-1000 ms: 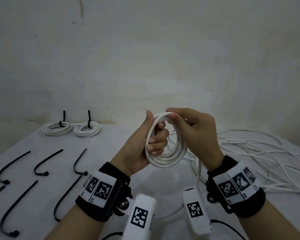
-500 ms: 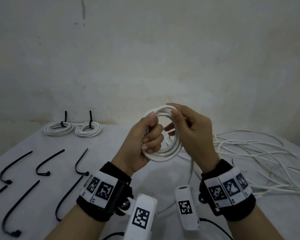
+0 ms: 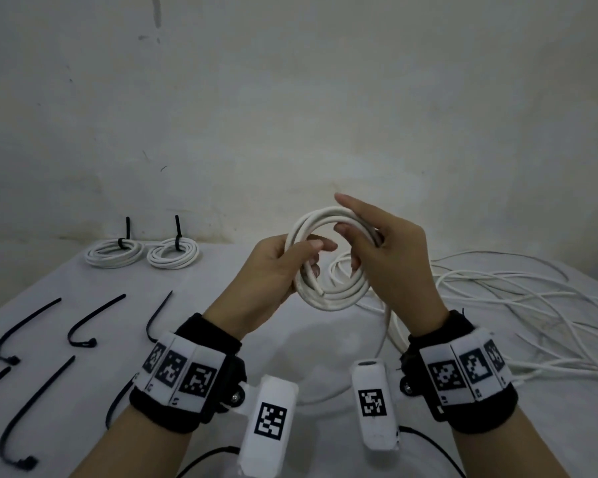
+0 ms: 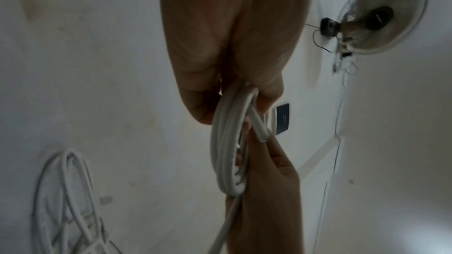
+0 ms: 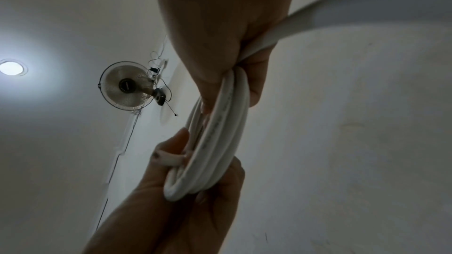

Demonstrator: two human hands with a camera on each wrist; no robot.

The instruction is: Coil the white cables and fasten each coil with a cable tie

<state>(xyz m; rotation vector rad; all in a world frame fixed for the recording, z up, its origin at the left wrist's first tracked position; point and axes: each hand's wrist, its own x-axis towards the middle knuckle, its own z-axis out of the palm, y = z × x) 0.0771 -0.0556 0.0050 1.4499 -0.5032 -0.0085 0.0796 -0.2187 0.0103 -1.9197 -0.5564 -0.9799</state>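
Head view: the left hand point(image 3: 270, 270) grips the half-made coil point(image 3: 328, 257) at its nine o'clock side, fingers curled round the bundled turns, the cut end poking out by the fingertips. The right hand point(image 3: 390, 260) holds the coil's three o'clock side, thumb pressing the newest turn against the palm while the index finger sticks out straight; the uncoiled tail point(image 3: 389, 322) drops from there to the table point(image 3: 221, 270). At three o'clock lies the loose white cable pile point(image 3: 515, 305); at ten o'clock, two finished coils point(image 3: 142, 253) wear their ties; spare black cable ties point(image 3: 97, 326) lie at eight o'clock. The risk, as I judge it: stiff cable wants to spring, so slackening either grip could let turns fan apart, and the tail could snag in the pile.
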